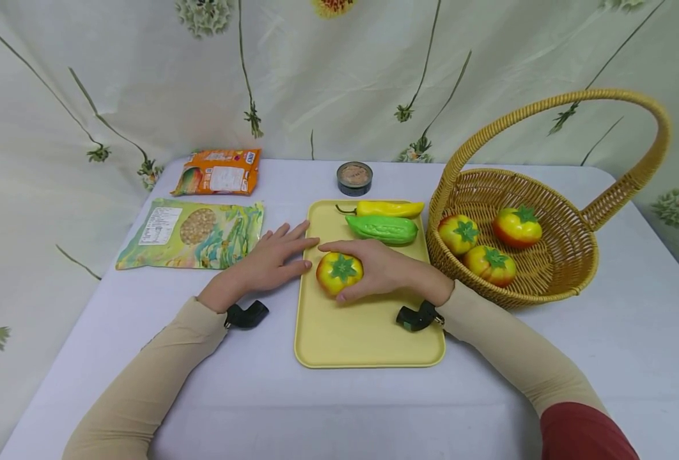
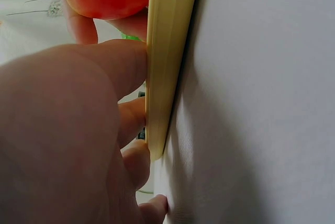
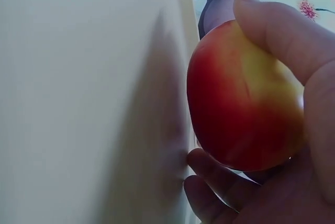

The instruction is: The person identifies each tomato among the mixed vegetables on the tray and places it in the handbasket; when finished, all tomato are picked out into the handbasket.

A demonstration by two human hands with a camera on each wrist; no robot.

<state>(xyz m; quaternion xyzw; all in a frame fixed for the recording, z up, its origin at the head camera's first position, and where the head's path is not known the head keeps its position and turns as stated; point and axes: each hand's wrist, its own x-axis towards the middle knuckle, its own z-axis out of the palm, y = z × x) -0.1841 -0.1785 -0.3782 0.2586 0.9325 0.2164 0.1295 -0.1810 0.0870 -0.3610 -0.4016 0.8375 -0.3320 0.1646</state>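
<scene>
My right hand [image 1: 382, 265] holds a yellow-and-red tomato [image 1: 335, 281] with a green star-shaped leaf top, thumb on one side and fingers on the other. In the right wrist view the tomato [image 3: 235, 103] shows its red underside, close over the yellow tray [image 1: 368, 342]. My left hand [image 1: 270, 260] lies with its fingers spread at the tray's left rim. The left wrist view shows those fingers touching the tray's side wall [image 2: 170, 67]. At the tray's far end lie a long yellow pepper [image 1: 391, 209] and a green, ridged bitter melon [image 1: 382, 229].
A wicker basket [image 1: 587, 275] with a tall handle stands right of the tray, with three similar tomatoes [image 1: 516, 227] inside. Behind the tray is a small round tin [image 1: 354, 179]. At the left lie an orange packet [image 1: 218, 172] and a green bag [image 1: 201, 233].
</scene>
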